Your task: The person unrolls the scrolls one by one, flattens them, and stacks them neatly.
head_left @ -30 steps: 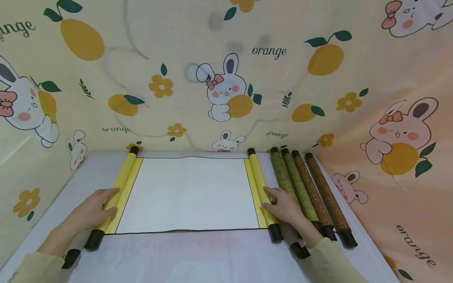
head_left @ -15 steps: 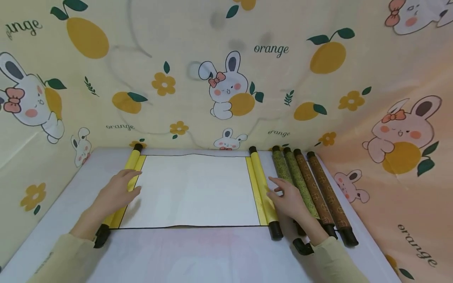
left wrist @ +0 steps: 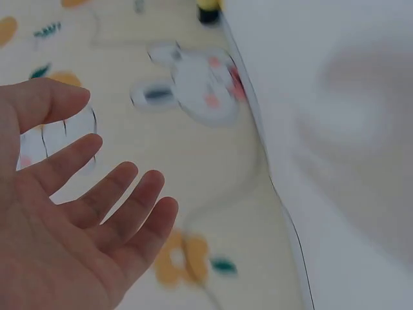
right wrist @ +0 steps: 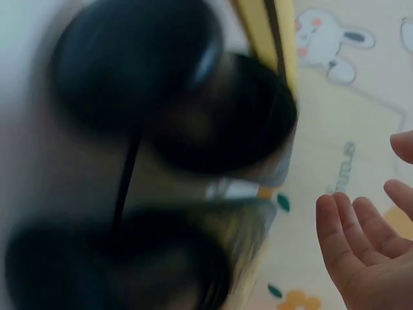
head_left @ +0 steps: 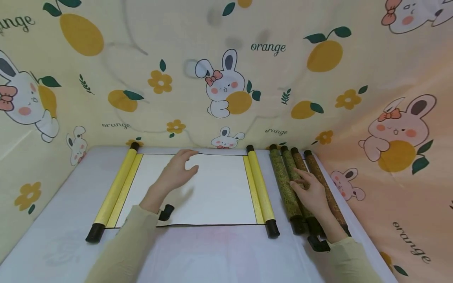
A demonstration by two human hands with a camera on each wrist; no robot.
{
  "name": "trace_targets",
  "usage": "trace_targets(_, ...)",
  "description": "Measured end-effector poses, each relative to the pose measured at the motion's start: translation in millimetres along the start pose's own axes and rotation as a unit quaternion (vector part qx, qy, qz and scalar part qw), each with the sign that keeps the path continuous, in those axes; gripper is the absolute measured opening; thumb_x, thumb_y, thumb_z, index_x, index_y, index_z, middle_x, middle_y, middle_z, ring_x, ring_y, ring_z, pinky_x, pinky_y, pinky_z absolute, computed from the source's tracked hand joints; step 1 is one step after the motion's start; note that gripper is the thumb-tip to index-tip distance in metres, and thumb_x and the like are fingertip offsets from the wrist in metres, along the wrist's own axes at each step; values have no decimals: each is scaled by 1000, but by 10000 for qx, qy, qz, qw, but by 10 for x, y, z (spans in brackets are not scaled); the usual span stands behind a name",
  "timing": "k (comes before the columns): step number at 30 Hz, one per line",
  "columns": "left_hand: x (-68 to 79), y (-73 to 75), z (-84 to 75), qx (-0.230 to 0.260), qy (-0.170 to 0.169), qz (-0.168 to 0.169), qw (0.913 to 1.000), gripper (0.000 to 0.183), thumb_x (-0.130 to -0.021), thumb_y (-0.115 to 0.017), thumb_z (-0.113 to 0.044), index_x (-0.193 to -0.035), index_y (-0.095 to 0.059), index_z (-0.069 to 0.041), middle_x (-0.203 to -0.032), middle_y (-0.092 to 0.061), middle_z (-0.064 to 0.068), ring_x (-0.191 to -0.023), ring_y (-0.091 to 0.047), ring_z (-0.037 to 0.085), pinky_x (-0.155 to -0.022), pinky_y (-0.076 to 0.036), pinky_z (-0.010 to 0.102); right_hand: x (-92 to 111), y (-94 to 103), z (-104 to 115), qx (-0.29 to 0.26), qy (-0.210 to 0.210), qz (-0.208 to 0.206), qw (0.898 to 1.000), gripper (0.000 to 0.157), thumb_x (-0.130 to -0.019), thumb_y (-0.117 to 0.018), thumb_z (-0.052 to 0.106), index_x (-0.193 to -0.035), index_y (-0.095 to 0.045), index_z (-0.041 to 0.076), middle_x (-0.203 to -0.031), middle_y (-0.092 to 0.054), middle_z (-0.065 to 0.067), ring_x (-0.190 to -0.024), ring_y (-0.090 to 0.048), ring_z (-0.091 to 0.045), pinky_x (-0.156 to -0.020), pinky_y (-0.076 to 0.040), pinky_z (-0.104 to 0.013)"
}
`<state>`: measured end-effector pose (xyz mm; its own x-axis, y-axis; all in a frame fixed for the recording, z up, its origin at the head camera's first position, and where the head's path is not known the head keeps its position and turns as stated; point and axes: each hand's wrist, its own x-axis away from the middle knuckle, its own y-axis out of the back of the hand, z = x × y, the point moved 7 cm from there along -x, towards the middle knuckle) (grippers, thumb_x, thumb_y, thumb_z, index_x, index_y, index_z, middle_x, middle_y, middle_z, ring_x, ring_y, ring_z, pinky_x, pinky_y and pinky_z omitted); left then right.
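Note:
An unrolled hanging scroll lies on the white table, its blank white sheet between a left yellow roller and a right yellow roller, both with black end knobs. Over the sheet my left hand hovers, fingers spread and holding nothing; the left wrist view shows its bare palm. My right hand is above the rolled scrolls at the right, partly covering them. Beside it lie a green patterned scroll and a brown patterned scroll. In the right wrist view its fingers hold nothing.
Two green and two brown rolled scrolls lie side by side near the table's right edge. Behind and around the table hangs a cream cloth printed with rabbits and oranges. A black wrist camera sits under the right wrist.
My left hand has left the left yellow roller and moved right over the white sheet. My right hand has let go of the right roller and moved right, over the rolled scrolls.

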<state>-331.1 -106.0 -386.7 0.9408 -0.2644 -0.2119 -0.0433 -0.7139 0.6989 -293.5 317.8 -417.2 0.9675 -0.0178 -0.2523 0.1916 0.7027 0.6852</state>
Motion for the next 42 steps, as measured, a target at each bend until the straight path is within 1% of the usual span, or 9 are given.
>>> trace_targets(6, -325, -495, -449, 448, -277, 227, 9984, 54, -99, -65, -20, -151, -54, -9, -157, -46, 14, -132, -54, 38, -105, -48, 55, -4, 179, -172, 304, -20, 37, 9995, 53, -103, -65, 17, -152, -51, 2, -148, -47, -29, -115, -62, -45, -91, -54, -62)
trace_targets(10, -477, -863, -725, 672, -419, 522, 9955, 53, -99, -64, -20, -151, -53, -8, -156, -47, 14, -130, -55, 37, -104, -49, 51, -7, 220, -271, 628, -27, 236, 9977, 54, -102, -66, 14, -151, -51, -2, -144, -50, -30, -106, -63, -42, -77, -56, -51)
trace_targets(13, -565, -1133, -915, 818, -524, 802, 9920, 53, -99, -63, -19, -150, -54, -7, -152, -49, 16, -128, -55, 37, -101, -50, 48, -18, 223, -336, 828, 17, 390, 9958, 54, -101, -67, 12, -151, -51, -2, -141, -52, -30, -99, -62, -38, -66, -50, -40)
trace_targets(19, -648, -1606, -1195, 830, -592, 1512, 9832, 52, -103, -61, -20, -153, -51, -9, -154, -49, 14, -126, -58, 35, -98, -52, 41, -55, 173, -421, 1004, 95, 693, 9925, 56, -100, -66, 10, -152, -48, -3, -141, -52, -32, -101, -66, -40, -63, -50, -37)
trace_targets(22, -685, -1809, -1291, 835, -635, 1750, 9790, 53, -104, -62, -20, -154, -49, -8, -153, -50, 15, -127, -60, 35, -99, -53, 38, -81, 148, -446, 1142, 102, 814, 9901, 58, -98, -66, 7, -152, -48, -3, -139, -54, -33, -101, -67, -40, -64, -51, -36)
trace_targets(26, -729, -2055, -1363, 832, -613, 1900, 9763, 58, -103, -65, -22, -155, -47, -6, -151, -52, 17, -131, -58, 33, -101, -52, 36, -106, 120, -457, 1313, 72, 956, 9867, 60, -94, -68, 2, -151, -49, -4, -114, -68, -27, -82, -66, -30, -60, -47, -34)
trace_targets(30, -752, -2251, -1406, 741, -468, 1931, 9773, 62, -101, -69, -23, -155, -47, -4, -150, -54, 16, -135, -55, 28, -103, -50, 34, -105, 93, -435, 1232, -6, 1083, 9864, 58, -91, -68, 0, -147, -53, -6, -97, -74, -23, -78, -69, -29, -57, -47, -34)
trace_targets(37, -717, -2487, -1479, 639, 30, 2125, 9751, 64, -99, -70, -21, -156, -45, -7, -139, -63, 17, -117, -63, 27, -84, -53, 33, -110, 54, -417, 979, -15, 1241, 9874, 52, -93, -68, 0, -142, -55, -10, -128, -65, -33, -97, -71, -41, -66, -57, -38)
trace_targets(42, -708, -2578, -1489, 504, 294, 2004, 9780, 68, -96, -74, -22, -157, -45, -9, -146, -60, 11, -129, -59, 24, -96, -53, 31, -119, 25, -404, 949, 22, 1323, 9867, 52, -93, -69, 0, -143, -55, -7, -126, -66, -32, -101, -71, -42, -72, -58, -44)
